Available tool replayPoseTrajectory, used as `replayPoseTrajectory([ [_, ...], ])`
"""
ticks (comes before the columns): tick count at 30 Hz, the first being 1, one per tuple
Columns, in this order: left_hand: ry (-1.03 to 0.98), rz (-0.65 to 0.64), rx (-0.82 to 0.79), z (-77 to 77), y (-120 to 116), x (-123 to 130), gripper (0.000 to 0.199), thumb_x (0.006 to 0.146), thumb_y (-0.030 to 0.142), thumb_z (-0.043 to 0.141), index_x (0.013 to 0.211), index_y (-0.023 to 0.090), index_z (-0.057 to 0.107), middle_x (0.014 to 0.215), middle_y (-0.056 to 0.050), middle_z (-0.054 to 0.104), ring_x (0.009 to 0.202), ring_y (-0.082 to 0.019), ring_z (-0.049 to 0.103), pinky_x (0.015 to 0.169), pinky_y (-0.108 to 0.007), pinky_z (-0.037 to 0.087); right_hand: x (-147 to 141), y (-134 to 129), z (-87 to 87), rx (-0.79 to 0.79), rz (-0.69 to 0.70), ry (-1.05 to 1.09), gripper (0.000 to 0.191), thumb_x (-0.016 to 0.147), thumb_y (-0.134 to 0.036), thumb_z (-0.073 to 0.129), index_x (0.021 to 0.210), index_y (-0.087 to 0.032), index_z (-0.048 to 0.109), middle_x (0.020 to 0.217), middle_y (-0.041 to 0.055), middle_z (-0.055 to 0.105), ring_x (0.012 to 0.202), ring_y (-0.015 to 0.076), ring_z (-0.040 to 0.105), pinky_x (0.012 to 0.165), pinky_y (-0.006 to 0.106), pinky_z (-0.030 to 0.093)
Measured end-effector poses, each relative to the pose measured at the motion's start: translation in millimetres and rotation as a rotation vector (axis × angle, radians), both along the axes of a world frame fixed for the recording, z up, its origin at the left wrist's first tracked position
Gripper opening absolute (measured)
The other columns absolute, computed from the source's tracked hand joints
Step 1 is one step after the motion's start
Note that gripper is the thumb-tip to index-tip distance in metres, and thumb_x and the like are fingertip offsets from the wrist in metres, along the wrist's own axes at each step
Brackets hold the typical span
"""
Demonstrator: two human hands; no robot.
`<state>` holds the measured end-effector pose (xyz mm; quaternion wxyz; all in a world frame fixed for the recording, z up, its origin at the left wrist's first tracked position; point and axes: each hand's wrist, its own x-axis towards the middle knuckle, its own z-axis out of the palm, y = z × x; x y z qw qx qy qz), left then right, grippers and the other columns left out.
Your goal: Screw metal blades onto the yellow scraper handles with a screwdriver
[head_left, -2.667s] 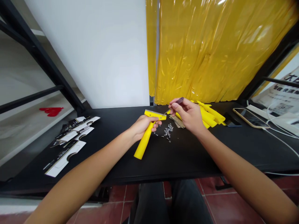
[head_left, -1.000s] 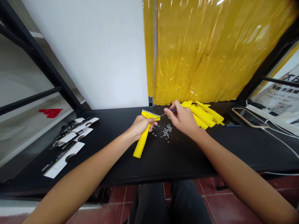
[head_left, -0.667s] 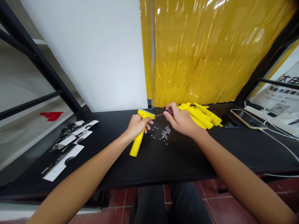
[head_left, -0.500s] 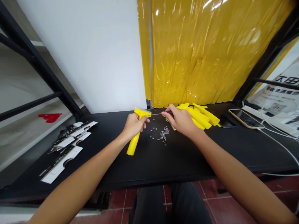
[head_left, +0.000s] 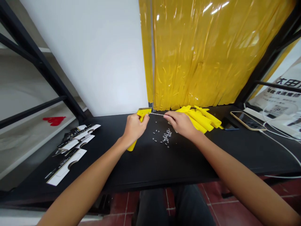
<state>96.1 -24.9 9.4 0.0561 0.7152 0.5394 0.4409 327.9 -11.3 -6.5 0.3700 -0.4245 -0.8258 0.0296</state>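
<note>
Within the left hand (head_left: pixel 134 129) slants a yellow, grey-edged tool (head_left: pixel 142 112).

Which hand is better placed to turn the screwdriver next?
Probably the right hand: it grips the screwdriver, whose shaft reaches the yellow tool, while the left hand holds that tool.

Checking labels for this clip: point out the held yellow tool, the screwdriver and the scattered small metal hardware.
Yellow tool (head_left: pixel 142 112): head camera view, on its wide end.
Screwdriver (head_left: pixel 157 114): head camera view, on its metal shaft.
Small metal hardware (head_left: pixel 167 135): head camera view, on its densest cluster.
</note>
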Motion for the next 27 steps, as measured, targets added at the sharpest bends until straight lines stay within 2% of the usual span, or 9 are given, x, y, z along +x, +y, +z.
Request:
replayPoseTrajectory([
  [4,0.004,0.017,0.063,-1.0,1,-1,0.028,0.089,0.034,0.057,0.080,0.016,0.076,0.063,-0.004,0.068,0.057,-0.016,0.060,0.059,-0.029,0.042,0,0,-0.3,-0.089,0.037,0.097,0.025,0.101,-0.042,0.049,0.114,-0.022,0.056,0.102,0.0078,0.072,0.085,0.0223,0.066,0.072,0.031,0.044],
  [6,-0.015,0.021,0.077,-1.2,2,-1,0.026,0.088,0.034,0.058,0.077,0.017,0.074,0.063,-0.004,0.067,0.057,-0.016,0.059,0.058,-0.029,0.041,0,-1,-0.5,-0.087,0.053,0.080,0.023,0.102,-0.041,0.046,0.106,-0.021,0.056,0.097,0.0074,0.071,0.082,0.0215,0.064,0.071,0.031,0.043],
  [9,-0.022,0.020,0.100,-1.7,2,-1,0.024,0.086,0.034,0.061,0.071,0.018,0.070,0.061,-0.003,0.065,0.054,-0.015,0.055,0.056,-0.028,0.039,-1,-1,-0.3,-0.046,0.026,0.022,0.035,0.105,-0.041,0.035,0.087,-0.022,0.058,0.088,0.0064,0.070,0.081,0.0214,0.063,0.073,0.032,0.041],
  [10,-0.017,0.015,0.113,-1.9,2,-1,0.023,0.086,0.034,0.061,0.071,0.018,0.069,0.060,-0.002,0.065,0.054,-0.014,0.054,0.056,-0.028,0.039,-2,-1,-0.2,-0.046,0.017,0.026,0.037,0.106,-0.041,0.033,0.086,-0.022,0.058,0.087,0.0060,0.070,0.080,0.0213,0.063,0.073,0.032,0.040],
  [15,-0.036,0.023,0.173,-1.6,-1,1,0.016,0.085,0.031,0.063,0.075,0.019,0.066,0.064,-0.002,0.066,0.057,-0.014,0.056,0.059,-0.029,0.042,-4,-4,0.0,-0.127,0.052,0.147,0.023,0.100,-0.043,0.049,0.109,-0.022,0.052,0.089,0.0050,0.067,0.077,0.0204,0.062,0.068,0.030,0.041],
  [18,-0.071,0.012,0.173,0.4,-3,2,0.012,0.085,0.029,0.064,0.081,0.018,0.069,0.069,-0.002,0.068,0.059,-0.015,0.058,0.061,-0.029,0.044,-5,-4,-0.9,-0.130,0.076,0.115,0.018,0.101,-0.038,0.045,0.101,-0.022,0.054,0.087,0.0048,0.067,0.079,0.0210,0.062,0.071,0.031,0.042],
  [21,-0.081,-0.039,0.182,2.4,-6,4,0.017,0.086,0.026,0.063,0.098,0.018,0.073,0.078,-0.002,0.073,0.065,-0.015,0.062,0.066,-0.028,0.046,-7,-4,-2.8,-0.124,0.075,0.107,0.028,0.104,-0.039,0.037,0.093,-0.023,0.057,0.083,0.0037,0.066,0.077,0.0206,0.062,0.073,0.032,0.042],
  [24,-0.077,-0.051,0.200,3.4,-8,6,0.021,0.086,0.025,0.063,0.103,0.019,0.073,0.083,-0.002,0.074,0.068,-0.015,0.062,0.069,-0.028,0.047,-9,-3,-4.9,-0.166,0.106,0.203,0.022,0.101,-0.044,0.046,0.103,-0.023,0.054,0.087,0.0034,0.065,0.077,0.0197,0.061,0.071,0.031,0.043],
  [27,-0.092,-0.030,0.207,3.6,-9,6,0.018,0.086,0.026,0.063,0.099,0.018,0.073,0.075,0.000,0.070,0.063,-0.013,0.059,0.066,-0.027,0.046,-9,-3,-5.6,-0.184,0.106,0.262,0.024,0.096,-0.042,0.056,0.107,-0.022,0.050,0.088,0.0032,0.064,0.077,0.0192,0.060,0.070,0.030,0.044],
])
